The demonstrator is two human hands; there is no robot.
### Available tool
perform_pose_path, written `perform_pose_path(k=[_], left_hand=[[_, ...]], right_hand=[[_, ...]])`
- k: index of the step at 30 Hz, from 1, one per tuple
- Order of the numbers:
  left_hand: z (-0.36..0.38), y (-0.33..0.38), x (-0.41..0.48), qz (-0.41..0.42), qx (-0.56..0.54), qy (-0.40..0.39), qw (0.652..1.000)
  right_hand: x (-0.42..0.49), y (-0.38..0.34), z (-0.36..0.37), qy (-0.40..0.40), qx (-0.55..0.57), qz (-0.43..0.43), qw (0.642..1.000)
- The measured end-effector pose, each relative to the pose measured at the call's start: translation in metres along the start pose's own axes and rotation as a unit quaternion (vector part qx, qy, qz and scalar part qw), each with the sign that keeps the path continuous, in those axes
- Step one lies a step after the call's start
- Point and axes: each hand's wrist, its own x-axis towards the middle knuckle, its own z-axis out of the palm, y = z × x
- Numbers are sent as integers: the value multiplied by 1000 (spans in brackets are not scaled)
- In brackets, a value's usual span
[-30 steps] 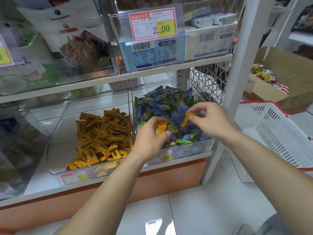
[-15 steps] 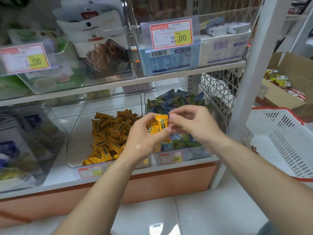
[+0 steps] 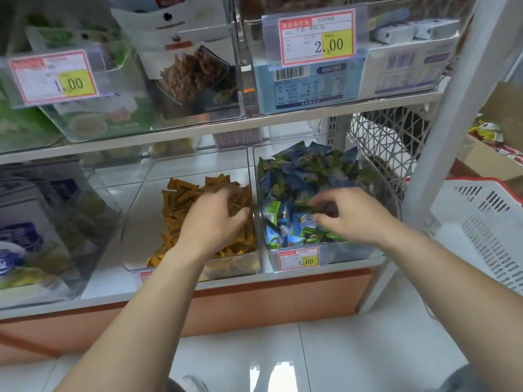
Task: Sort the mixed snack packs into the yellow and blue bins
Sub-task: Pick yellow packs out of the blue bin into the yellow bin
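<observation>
My left hand (image 3: pixel 210 223) has moved to the yellow bin (image 3: pixel 141 227) to drop strays, my right hand (image 3: pixel 349 219) digs in the blue bin (image 3: pixel 353 254); I cannot tell what either holds

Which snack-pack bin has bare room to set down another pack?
The left clear bin has bare floor between its left wall and the yellow packs, and behind that heap. The left hand is over the heap's right side. The right clear bin is crowded: blue packs fill it wall to wall, and the right hand reaches in.
</observation>
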Motion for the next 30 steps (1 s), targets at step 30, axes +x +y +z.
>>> perform_pose_path(k=[30], left_hand=[[80, 99, 9, 52, -131, -137, 980]], right_hand=[[-14, 24, -9, -25, -191, 34, 981]])
